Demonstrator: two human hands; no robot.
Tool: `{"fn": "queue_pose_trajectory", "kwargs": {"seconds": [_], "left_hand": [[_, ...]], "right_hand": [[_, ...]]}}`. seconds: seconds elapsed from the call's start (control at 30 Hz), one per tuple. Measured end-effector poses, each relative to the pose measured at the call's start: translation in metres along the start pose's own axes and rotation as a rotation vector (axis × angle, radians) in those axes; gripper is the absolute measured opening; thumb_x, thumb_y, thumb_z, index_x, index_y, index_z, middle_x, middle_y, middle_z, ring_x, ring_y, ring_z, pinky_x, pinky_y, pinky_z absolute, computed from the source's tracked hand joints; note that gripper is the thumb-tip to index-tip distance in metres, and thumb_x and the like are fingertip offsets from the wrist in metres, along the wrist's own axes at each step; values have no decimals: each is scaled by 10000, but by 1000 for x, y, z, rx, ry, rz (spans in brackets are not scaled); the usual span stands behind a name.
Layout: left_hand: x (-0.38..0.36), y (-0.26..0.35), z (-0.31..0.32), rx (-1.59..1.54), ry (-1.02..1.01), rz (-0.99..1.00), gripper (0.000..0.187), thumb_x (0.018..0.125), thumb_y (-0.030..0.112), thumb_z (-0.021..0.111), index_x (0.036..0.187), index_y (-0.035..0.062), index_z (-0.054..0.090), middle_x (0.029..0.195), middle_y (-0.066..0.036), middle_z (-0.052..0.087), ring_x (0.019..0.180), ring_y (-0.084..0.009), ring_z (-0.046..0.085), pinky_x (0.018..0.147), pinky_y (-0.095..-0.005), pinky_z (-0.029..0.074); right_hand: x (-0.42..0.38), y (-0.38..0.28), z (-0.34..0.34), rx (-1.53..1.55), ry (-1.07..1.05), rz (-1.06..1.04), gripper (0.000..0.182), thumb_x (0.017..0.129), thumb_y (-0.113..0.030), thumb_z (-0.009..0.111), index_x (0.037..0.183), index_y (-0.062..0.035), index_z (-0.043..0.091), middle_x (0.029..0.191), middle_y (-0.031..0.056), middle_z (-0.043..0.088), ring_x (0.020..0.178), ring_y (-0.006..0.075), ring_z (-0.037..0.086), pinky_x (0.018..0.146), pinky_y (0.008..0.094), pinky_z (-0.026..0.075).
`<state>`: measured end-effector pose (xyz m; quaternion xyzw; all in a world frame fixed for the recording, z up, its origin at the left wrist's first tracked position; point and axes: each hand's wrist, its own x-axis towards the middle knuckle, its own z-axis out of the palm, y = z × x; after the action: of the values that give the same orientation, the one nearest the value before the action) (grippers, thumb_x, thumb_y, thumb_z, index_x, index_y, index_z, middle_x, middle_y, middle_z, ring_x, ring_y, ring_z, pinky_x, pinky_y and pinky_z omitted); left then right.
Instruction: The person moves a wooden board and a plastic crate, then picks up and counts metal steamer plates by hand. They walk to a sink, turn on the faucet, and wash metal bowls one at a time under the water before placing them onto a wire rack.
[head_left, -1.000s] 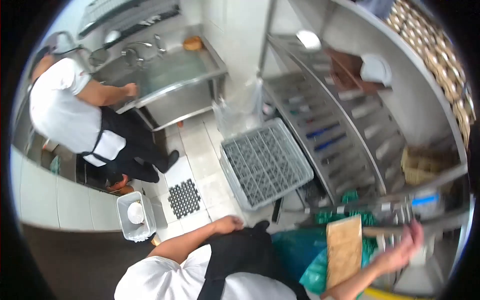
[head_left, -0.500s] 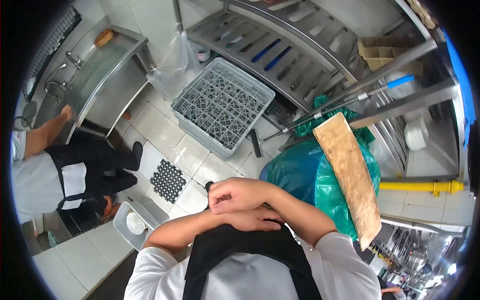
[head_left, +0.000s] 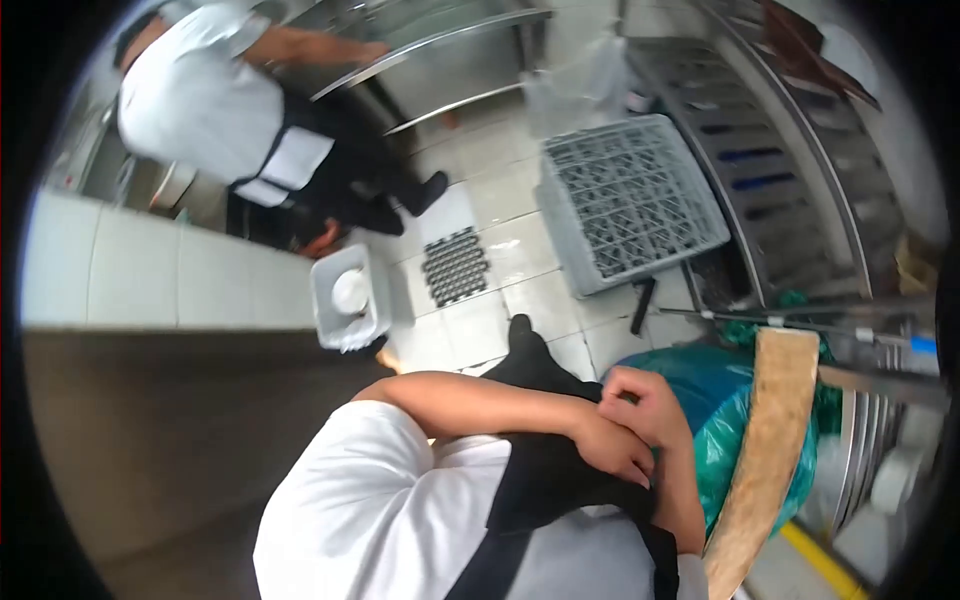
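Note:
My forearms cross at the wrists in front of a black apron (head_left: 560, 480). My left hand (head_left: 612, 450) lies low against the apron with its fingers stretched out towards the right, holding nothing. Resting over the left wrist is my right hand (head_left: 645, 405), its fingers curled loosely in and no object showing in them. To the right of my hands stands a green plastic bag (head_left: 725, 440), bulging. A worn, brownish board (head_left: 770, 440) leans against that bag, close to my right forearm.
Grey dish racks (head_left: 640, 200) stand on the tiled floor, beside slatted metal shelving (head_left: 740, 130). A co-worker (head_left: 220, 100) leans at a steel sink (head_left: 450, 60). A grey bin (head_left: 320, 295) holds something white. A black mat (head_left: 455, 267) lies nearby, and a tiled ledge (head_left: 210, 270) runs left.
My view has swung left, so the racks, board and bin sit further right in it. My wrists stay crossed, and the co-worker still has an arm stretched towards the sink.

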<state>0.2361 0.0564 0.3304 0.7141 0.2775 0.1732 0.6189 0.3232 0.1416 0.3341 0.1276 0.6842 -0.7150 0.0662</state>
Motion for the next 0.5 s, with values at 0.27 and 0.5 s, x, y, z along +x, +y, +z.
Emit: {"fn": "queue_pose_trajectory", "kwargs": {"seconds": [0.27,0.5], "left_hand": [[13,-5,46,-95,178,-47,414,960,338,463,1125,-14,605,1125,-139,624,1059,-232,575,912,-355,437],[11,-3,68,-109,304,-226,412,946,350,481,1082,-10,627,1049,-156,649,985,-272,604,873,-368,456]], "right_hand": [[29,-16,36,-39,-356,-458,132,763,-128,703,811,-34,622,819,56,585,744,149,551,674,288,464],[29,-1,46,-91,-557,-268,143,777,-164,687,809,-44,615,772,21,570,662,102,513,612,252,434]]}}
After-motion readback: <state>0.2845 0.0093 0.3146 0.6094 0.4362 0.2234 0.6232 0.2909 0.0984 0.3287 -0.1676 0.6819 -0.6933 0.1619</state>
